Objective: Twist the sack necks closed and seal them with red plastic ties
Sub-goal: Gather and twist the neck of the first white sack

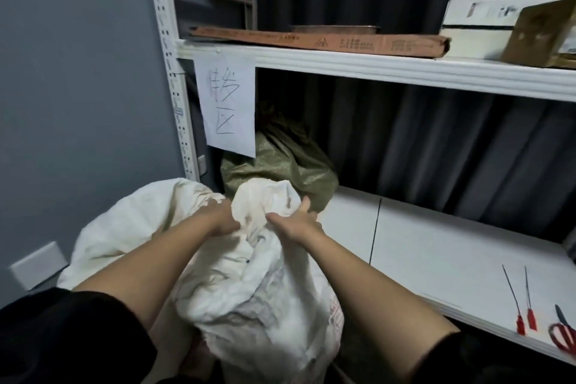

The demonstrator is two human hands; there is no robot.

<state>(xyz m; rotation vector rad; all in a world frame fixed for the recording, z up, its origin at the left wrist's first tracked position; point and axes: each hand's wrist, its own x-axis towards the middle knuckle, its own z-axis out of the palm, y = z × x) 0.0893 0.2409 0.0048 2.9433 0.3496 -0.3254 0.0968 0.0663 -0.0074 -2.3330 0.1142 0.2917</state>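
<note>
1. The left hand is closed on the bunched cloth at the top of the white sack, its fingers sunk into the folds.
2. The right hand is seen gripping the same bunched neck from the other side, thumb raised against the cloth, fingers curled into it.
3. The sack is held upright in front of the lower shelf, at that shelf's left end, between the two bare forearms.
4. A second pale sack is seen left of the lower shelf, touching the held sack.
5. A green sack is found on the lower shelf, at its left end, just behind the held neck.
6. A paper sign with handwriting is hung above the lower shelf's left end.
7. Two red ties are laid side by side on the lower shelf near its right front edge, well apart from the sack.
8. Red scissors are seen on the lower shelf just right of the ties, partly cut off by the frame edge.
</note>
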